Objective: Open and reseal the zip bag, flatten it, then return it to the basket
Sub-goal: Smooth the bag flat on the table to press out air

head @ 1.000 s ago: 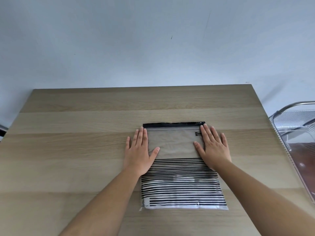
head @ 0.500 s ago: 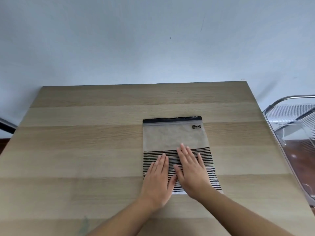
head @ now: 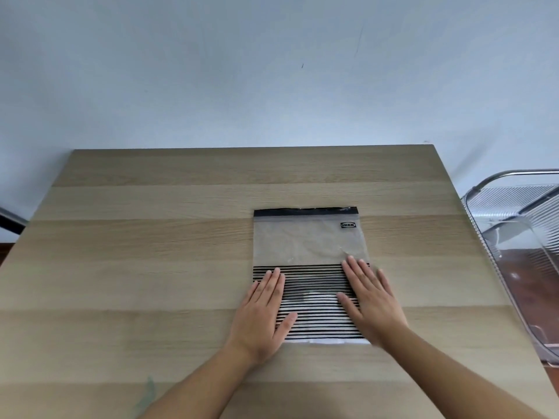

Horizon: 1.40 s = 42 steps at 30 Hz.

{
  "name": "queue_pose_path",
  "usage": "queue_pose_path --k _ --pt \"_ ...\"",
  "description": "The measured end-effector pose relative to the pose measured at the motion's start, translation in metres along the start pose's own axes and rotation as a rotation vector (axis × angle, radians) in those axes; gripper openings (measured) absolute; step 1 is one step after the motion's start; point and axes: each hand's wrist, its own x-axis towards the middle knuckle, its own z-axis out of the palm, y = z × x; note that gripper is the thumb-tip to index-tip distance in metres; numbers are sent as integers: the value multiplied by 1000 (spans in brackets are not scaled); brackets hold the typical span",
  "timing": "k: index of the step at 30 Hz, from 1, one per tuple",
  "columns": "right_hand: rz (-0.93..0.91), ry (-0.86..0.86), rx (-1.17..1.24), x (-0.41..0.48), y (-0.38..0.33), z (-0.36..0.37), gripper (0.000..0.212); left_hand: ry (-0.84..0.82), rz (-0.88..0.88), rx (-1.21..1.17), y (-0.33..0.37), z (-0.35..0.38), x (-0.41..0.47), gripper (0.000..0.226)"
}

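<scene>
1. Surroundings: wooden table (head: 151, 252) with pale and darker plank bands, set against a plain light wall (head: 272, 71). A faint greenish smear sits on the near-left part of the tabletop
2. Basket (head: 514, 237): clear ribbed plastic with a metal rim, off the table's right edge, partly cut off by the frame. Well apart from the bag
3. Obstructions: nothing lies between bag and basket on the tabletop; the bag's near corners are covered by the two hands
4. Zip bag (head: 308, 246): lies flat on the table, right of centre. Black zip strip along the far edge, lying straight. Far half is clear film with slight creases and a small black logo at its far-right corner; near half carries black horizontal stripes, ending in a white band at the near edge
5. Left hand (head: 263, 309): open, palm down, fingers together, resting on the bag's near-left striped edge, partly on the table. Grips nothing
6. Right hand (head: 372, 297): open, palm down, fingers slightly spread, flat on the near-right striped part. Grips nothing
</scene>
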Motion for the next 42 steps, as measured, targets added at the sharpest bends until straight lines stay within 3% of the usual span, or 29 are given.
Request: queue_pose_path --k 4,8,11,16,21,27,42 --pt "1 27 -33 -4 30 -8 66 35 31 -42 -17 -4 -2 74" --pt "195 173 313 14 20 -19 57 196 -77 -326 -17 -19 15 67" --pt "184 224 326 43 -9 -30 55 285 -101 -281 -7 -30 49 61" --pt "-43 105 159 85 -65 -23 60 150 -162 -117 -4 -27 106 65" --pt "-47 26 -38 94 -58 -1 59 84 -108 80 -19 -4 105 63" --pt "-67 33 -79 94 -54 1 62 118 -84 77 -20 -3 104 64" --pt "209 92 -22 75 23 -18 65 108 -168 90 -57 -11 96 61"
